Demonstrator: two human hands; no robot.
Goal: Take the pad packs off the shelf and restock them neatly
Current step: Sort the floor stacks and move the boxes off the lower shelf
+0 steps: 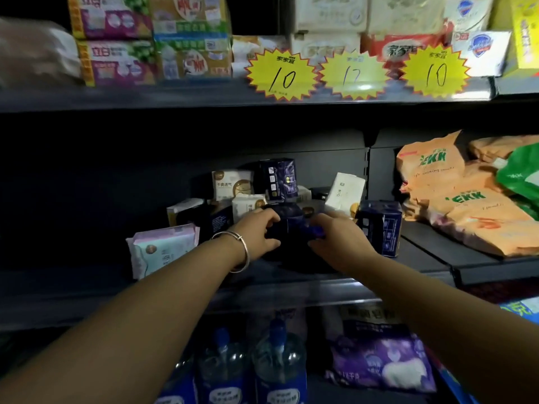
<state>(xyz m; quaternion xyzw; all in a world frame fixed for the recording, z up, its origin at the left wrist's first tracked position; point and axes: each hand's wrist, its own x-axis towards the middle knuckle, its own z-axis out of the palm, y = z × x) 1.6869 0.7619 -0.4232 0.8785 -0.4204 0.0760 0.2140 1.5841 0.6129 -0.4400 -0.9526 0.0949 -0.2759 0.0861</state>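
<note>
Dark navy pad pack (287, 225), glossy soft plastic, lies on the middle shelf (291, 284) (long axis left-right). Left hand (258, 234) and right hand (335, 240) grip its ends, fingers curled round. Behind: upright navy and white packs, jumbled.
</note>
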